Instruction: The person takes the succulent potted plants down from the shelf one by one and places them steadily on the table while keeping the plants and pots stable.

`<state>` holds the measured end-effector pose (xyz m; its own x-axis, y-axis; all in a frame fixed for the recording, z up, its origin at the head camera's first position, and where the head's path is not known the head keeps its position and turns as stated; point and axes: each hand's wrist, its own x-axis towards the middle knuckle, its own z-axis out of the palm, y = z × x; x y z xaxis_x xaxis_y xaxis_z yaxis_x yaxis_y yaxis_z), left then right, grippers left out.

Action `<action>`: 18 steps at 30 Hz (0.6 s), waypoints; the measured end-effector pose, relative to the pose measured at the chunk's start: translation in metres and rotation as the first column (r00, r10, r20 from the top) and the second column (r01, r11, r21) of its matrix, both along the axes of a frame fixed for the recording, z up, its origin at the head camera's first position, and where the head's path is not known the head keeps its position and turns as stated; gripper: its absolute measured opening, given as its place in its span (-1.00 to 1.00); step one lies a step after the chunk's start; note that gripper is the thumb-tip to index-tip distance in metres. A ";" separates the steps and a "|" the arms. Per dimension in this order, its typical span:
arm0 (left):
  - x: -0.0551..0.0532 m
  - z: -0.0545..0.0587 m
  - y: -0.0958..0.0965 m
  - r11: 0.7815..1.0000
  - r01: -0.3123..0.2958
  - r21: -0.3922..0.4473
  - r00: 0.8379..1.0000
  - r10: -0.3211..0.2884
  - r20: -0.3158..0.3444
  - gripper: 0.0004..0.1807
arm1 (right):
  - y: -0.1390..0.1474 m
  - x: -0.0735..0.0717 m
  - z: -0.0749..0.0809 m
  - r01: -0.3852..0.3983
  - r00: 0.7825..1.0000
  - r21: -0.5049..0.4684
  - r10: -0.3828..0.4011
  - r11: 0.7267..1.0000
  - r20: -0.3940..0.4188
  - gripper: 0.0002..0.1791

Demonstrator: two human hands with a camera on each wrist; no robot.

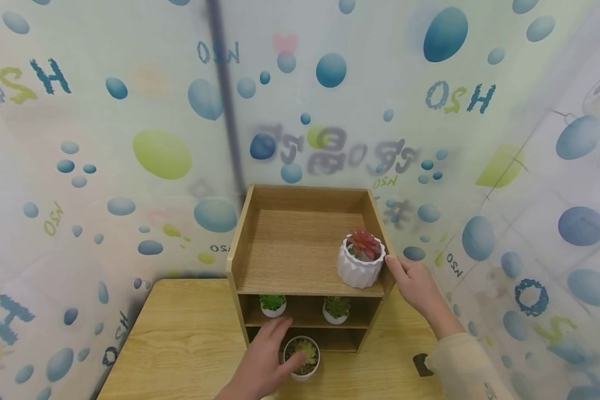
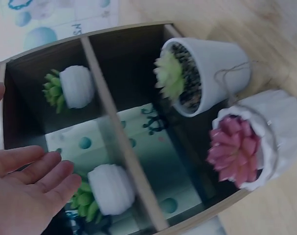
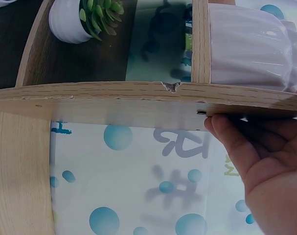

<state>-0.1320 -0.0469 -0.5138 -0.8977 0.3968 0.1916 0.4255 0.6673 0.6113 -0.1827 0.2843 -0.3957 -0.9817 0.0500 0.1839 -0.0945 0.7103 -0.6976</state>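
A wooden shelf unit (image 1: 290,239) stands on the table. My right hand (image 1: 417,286) grips its right side panel near the top front, fingers against the outer face in the right wrist view. Beside it, a ribbed white pot (image 1: 360,272) with a red succulent sits on the top board. My left hand (image 1: 262,355) hovers before the shelf, fingers extended and holding nothing. Two small white pots with green succulents (image 2: 77,87) occupy the middle level. In front of the bottom level are a white pot (image 2: 221,68) with a pale green succulent and another (image 2: 280,132) with a pink-red one.
A light wood table (image 1: 180,322) carries the shelf. Behind and around it hangs a patterned sheet (image 1: 290,100) with blue and green dots. A small dark patch (image 1: 422,365) shows on the table near the right sleeve (image 1: 467,366).
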 end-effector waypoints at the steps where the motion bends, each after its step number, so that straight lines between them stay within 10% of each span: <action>1: 0.000 0.003 -0.001 1.000 -0.001 0.001 1.000 0.001 -0.019 -0.19 | 0.000 0.000 0.000 0.000 1.000 0.001 0.000 1.000 0.000 -0.47; 18: -0.004 0.045 -0.013 0.998 -0.008 0.066 0.990 0.017 -0.143 -0.31 | 0.001 -0.003 -0.002 -0.010 0.999 0.016 0.010 1.000 -0.033 -0.48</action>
